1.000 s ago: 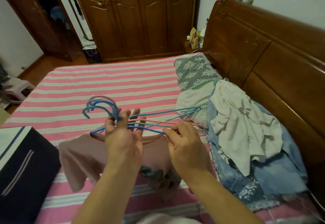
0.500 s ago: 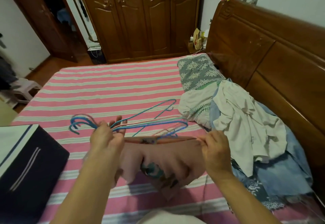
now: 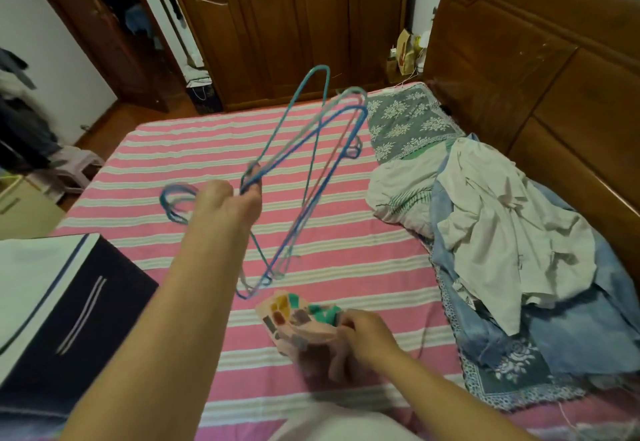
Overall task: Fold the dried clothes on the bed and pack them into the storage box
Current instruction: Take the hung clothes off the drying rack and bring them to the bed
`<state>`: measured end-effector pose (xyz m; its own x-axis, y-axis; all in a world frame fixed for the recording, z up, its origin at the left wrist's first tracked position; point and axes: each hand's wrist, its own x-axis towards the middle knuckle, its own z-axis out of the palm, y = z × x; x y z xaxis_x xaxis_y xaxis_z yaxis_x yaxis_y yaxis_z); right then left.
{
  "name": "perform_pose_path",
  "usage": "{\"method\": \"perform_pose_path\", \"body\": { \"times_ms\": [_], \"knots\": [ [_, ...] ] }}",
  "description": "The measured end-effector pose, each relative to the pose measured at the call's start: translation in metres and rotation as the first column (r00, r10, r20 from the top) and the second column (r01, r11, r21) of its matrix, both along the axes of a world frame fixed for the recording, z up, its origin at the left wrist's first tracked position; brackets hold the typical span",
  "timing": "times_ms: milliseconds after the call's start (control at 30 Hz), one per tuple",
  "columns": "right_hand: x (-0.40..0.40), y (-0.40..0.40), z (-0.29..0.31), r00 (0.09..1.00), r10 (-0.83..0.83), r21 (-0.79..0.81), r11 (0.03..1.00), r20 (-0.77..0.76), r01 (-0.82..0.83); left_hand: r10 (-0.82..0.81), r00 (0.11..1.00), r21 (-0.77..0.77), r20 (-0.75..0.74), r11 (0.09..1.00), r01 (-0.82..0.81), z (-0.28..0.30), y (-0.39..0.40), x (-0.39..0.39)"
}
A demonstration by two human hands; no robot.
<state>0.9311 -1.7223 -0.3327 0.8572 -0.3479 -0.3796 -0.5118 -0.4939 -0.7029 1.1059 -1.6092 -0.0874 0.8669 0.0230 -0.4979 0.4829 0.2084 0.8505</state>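
Observation:
My left hand (image 3: 227,203) grips a bunch of blue and pink wire hangers (image 3: 304,177) near their hooks, held up over the pink striped bed (image 3: 173,149), blurred by motion. My right hand (image 3: 367,333) holds a bunched pink garment (image 3: 294,322) with a coloured print, low over the near part of the bed. A pile of dried clothes, with a white shirt (image 3: 512,225) on top of blue fabric (image 3: 571,329), lies on the bed's right side. The dark navy storage box (image 3: 69,302) with a white lining stands at the left.
A tall wooden headboard (image 3: 554,76) runs along the right. A grey floral pillow (image 3: 405,125) lies at the far right corner of the bed. Wooden wardrobe doors (image 3: 277,24) fill the back wall. A stool (image 3: 72,170) and hanging clothes stand at the far left.
The pink garment has come off the hangers. My left hand swung the hangers up and away, while my right hand pulled the garment down towards me and bunched it.

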Motion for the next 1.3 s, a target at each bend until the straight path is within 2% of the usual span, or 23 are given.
{"method": "perform_pose_path", "body": {
  "times_ms": [33,100,133,167,300,400,433,567,633,700,767,833,1067,1167,1233,1300],
  "knots": [
    [-0.004,-0.007,-0.01,0.997,-0.062,0.003,0.998,-0.048,0.063,0.118,0.986,-0.053,0.116,0.992,-0.112,0.011,0.0,0.004],
    [-0.013,-0.023,-0.015,0.968,-0.223,-0.019,0.975,-0.111,0.222,0.31,0.95,-0.313,0.038,0.907,-0.284,0.034,0.006,0.017],
    [-0.016,-0.031,-0.012,0.951,-0.284,-0.032,0.959,-0.122,0.282,0.36,0.931,-0.49,-0.06,0.802,-0.341,0.034,0.011,0.026],
    [-0.017,-0.042,-0.008,0.939,-0.323,-0.047,0.947,-0.123,0.319,0.381,0.921,-0.546,-0.081,0.756,-0.361,0.023,0.02,0.033],
    [-0.006,-0.085,0.039,0.893,-0.447,0.008,0.895,0.062,0.447,0.296,0.954,-0.355,-0.051,0.887,-0.294,-0.039,0.06,0.033],
    [0.01,-0.11,0.126,0.846,-0.454,0.145,0.891,0.28,0.43,0.251,0.963,-0.242,-0.099,0.932,-0.268,-0.085,0.081,0.022],
    [0.013,-0.116,0.163,0.823,-0.436,0.148,0.899,0.365,0.411,0.259,0.959,-0.206,-0.114,0.938,-0.278,-0.095,0.084,0.02],
    [0.009,-0.12,0.303,0.635,-0.335,0.027,0.896,0.695,0.444,0.212,0.974,-0.184,-0.079,0.957,-0.223,-0.091,0.076,0.027],
    [-0.003,-0.112,0.357,0.507,-0.272,-0.031,0.859,0.818,0.512,0.172,0.985,-0.236,-0.02,0.957,-0.172,-0.072,0.059,0.038],
    [-0.021,-0.1,0.402,0.361,-0.236,-0.014,0.821,0.902,0.571,0.136,0.99,-0.291,0.034,0.949,-0.12,-0.049,0.036,0.051],
    [-0.039,-0.092,0.434,0.242,-0.185,-0.011,0.774,0.952,0.633,0.108,0.992,-0.335,0.066,0.939,-0.08,-0.022,0.01,0.058],
    [-0.051,-0.096,0.455,0.161,-0.132,-0.025,0.695,0.978,0.718,0.094,0.994,-0.375,0.065,0.925,-0.063,0.003,-0.017,0.058],
    [-0.094,-0.165,0.475,0.027,-0.115,0.03,0.464,0.993,0.885,-0.066,0.997,-0.373,0.033,0.925,0.073,0.042,-0.116,0.032],
    [-0.113,-0.202,0.486,-0.119,-0.053,0.13,0.372,0.991,0.919,-0.097,0.995,-0.354,-0.017,0.931,0.085,0.049,-0.154,0.017],
    [-0.111,-0.232,0.491,-0.17,-0.015,0.164,0.366,0.985,0.916,-0.125,0.991,-0.354,-0.036,0.929,0.105,0.051,-0.174,0.011],
    [-0.097,-0.274,0.483,-0.125,-0.082,0.148,0.411,0.989,0.899,-0.134,0.99,-0.371,-0.05,0.922,0.106,0.05,-0.187,0.008]
  ]
}}
